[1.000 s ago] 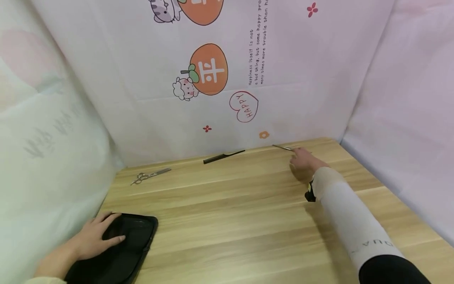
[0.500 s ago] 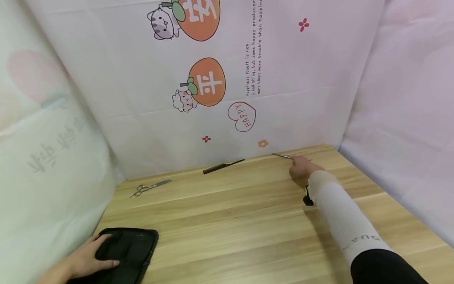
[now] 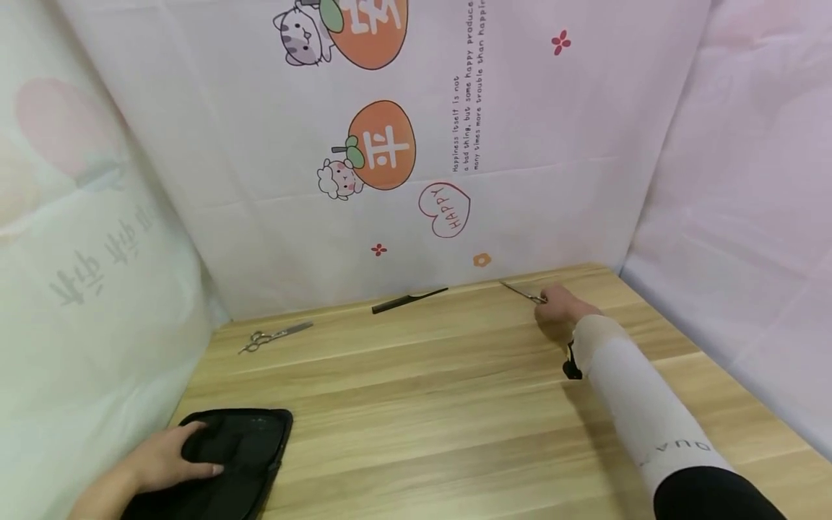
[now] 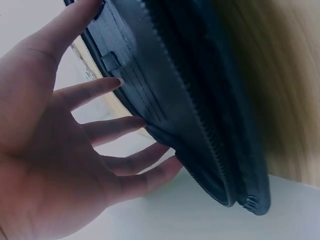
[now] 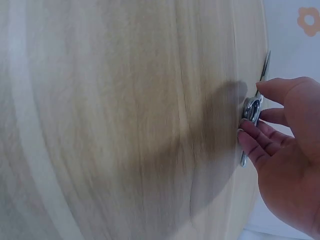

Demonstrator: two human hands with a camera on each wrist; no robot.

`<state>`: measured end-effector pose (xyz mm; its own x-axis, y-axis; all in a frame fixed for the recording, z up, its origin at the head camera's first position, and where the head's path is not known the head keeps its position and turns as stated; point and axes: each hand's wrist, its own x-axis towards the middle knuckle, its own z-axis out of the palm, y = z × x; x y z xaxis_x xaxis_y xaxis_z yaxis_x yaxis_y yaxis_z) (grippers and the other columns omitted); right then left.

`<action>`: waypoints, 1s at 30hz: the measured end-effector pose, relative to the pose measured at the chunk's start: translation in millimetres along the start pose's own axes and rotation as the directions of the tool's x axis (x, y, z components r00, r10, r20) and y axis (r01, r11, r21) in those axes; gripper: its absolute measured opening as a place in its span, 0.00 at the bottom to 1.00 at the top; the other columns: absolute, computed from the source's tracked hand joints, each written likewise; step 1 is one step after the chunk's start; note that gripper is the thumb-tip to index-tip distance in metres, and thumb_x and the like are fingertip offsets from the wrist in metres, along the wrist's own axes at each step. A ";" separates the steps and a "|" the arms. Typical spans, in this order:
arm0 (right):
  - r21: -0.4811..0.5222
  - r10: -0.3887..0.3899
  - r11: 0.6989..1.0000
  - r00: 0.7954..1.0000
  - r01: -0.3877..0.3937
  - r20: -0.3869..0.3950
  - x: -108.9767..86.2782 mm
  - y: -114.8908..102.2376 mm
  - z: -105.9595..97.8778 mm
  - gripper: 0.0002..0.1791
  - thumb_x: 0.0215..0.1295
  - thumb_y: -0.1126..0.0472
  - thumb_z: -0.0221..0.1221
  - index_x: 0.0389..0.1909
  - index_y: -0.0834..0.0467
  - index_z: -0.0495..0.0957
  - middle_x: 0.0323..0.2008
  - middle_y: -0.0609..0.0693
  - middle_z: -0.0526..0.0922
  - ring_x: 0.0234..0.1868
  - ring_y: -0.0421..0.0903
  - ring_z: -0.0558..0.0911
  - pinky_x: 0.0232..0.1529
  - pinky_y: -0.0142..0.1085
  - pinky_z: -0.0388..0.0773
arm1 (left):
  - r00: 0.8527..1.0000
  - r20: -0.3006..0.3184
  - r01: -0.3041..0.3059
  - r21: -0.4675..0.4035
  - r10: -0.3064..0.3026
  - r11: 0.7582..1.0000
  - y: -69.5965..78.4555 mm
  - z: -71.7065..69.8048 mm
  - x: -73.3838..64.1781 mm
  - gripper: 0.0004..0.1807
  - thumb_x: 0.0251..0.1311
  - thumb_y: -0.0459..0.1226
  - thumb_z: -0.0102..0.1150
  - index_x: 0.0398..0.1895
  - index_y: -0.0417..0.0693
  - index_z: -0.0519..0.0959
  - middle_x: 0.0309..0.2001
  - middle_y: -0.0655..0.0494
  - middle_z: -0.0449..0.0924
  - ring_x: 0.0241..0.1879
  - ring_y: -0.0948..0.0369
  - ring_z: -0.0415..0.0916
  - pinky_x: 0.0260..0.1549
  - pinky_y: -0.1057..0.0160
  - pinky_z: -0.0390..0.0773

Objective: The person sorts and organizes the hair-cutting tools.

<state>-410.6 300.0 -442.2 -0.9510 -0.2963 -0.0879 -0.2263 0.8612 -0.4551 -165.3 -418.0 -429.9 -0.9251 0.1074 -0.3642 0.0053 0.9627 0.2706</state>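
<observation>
At the far right of the table, my right hand (image 3: 564, 304) holds a pair of metal scissors (image 5: 251, 110) by the handle end, its thumb and fingers about the rings in the right wrist view. The thin blades (image 3: 516, 291) point left toward the back edge. My left hand (image 3: 161, 461) touches a black zippered case (image 3: 247, 455) at the lower left. Spread, nearly straight fingers meet the case's edge in the left wrist view, where the zip teeth and inner slots show. What the case contains is hidden.
A black tail comb (image 3: 393, 303) lies along the back edge of the wooden table (image 3: 416, 404). Left of it rests a second pair of silver scissors (image 3: 292, 330). Printed white cloth (image 3: 292, 238) stands behind and on both sides.
The scissors' handle end has shifted slightly, and a ring now shows beside my right fingers. My left hand stays on the case. The head view has tilted a little.
</observation>
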 end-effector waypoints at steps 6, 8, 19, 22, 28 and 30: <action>-0.085 -0.028 0.996 1.000 0.029 0.012 -2.1 -1.1 11.0 0.14 0.66 0.67 0.54 0.45 0.76 0.74 0.40 0.68 0.79 0.42 0.61 0.79 0.45 0.55 0.78 | 0.999 0.030 0.037 -0.060 -0.035 0.998 8.5 6.2 -1.4 0.55 0.52 0.60 0.74 0.67 0.23 0.66 0.61 0.21 0.70 0.59 0.26 0.70 0.52 0.32 0.73; -0.113 -0.028 0.993 0.999 0.031 0.026 -3.2 -2.2 13.9 0.16 0.67 0.67 0.54 0.48 0.77 0.73 0.44 0.70 0.78 0.45 0.64 0.79 0.47 0.56 0.78 | 0.999 0.036 0.016 -0.078 -0.013 0.997 14.9 6.1 -1.6 0.53 0.53 0.57 0.74 0.67 0.23 0.67 0.61 0.20 0.69 0.59 0.25 0.69 0.53 0.32 0.73; -0.245 0.021 0.970 0.995 0.003 0.096 -10.6 -18.6 22.7 0.12 0.62 0.65 0.59 0.47 0.60 0.80 0.44 0.56 0.83 0.43 0.55 0.81 0.43 0.54 0.78 | 0.994 0.064 -0.082 -0.161 0.093 0.984 43.9 7.1 2.9 0.49 0.46 0.42 0.82 0.65 0.22 0.67 0.61 0.17 0.67 0.61 0.24 0.65 0.55 0.31 0.72; -0.259 0.031 0.966 0.997 -0.010 0.077 -9.3 -22.8 27.9 0.19 0.54 0.69 0.64 0.49 0.58 0.81 0.46 0.56 0.82 0.45 0.56 0.80 0.44 0.54 0.78 | 0.989 0.074 -0.117 -0.175 0.131 0.978 48.7 1.2 5.0 0.49 0.41 0.36 0.84 0.65 0.23 0.68 0.61 0.17 0.66 0.61 0.23 0.65 0.55 0.32 0.73; -0.237 0.002 0.972 1.000 0.004 0.025 -8.6 -24.2 20.1 0.20 0.51 0.73 0.65 0.49 0.67 0.80 0.50 0.66 0.80 0.51 0.64 0.79 0.50 0.58 0.77 | 0.982 0.091 -0.145 -0.203 0.167 0.968 61.9 -20.1 17.9 0.51 0.38 0.31 0.84 0.67 0.24 0.66 0.66 0.16 0.60 0.65 0.22 0.59 0.56 0.33 0.73; -0.251 -0.016 0.968 1.000 0.020 0.016 -11.3 -19.7 14.7 0.19 0.52 0.73 0.64 0.49 0.70 0.79 0.50 0.68 0.80 0.52 0.66 0.78 0.52 0.59 0.76 | 0.979 0.113 -0.138 -0.228 0.167 0.964 66.6 -23.9 22.5 0.53 0.39 0.31 0.84 0.70 0.25 0.64 0.69 0.16 0.55 0.66 0.22 0.56 0.56 0.34 0.73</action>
<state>-392.3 280.3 -445.3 -0.9437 -0.3171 -0.0947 -0.2908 0.9312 -0.2199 -194.9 -357.5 -398.8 -0.8625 0.2941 -0.4118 0.0466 0.8565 0.5141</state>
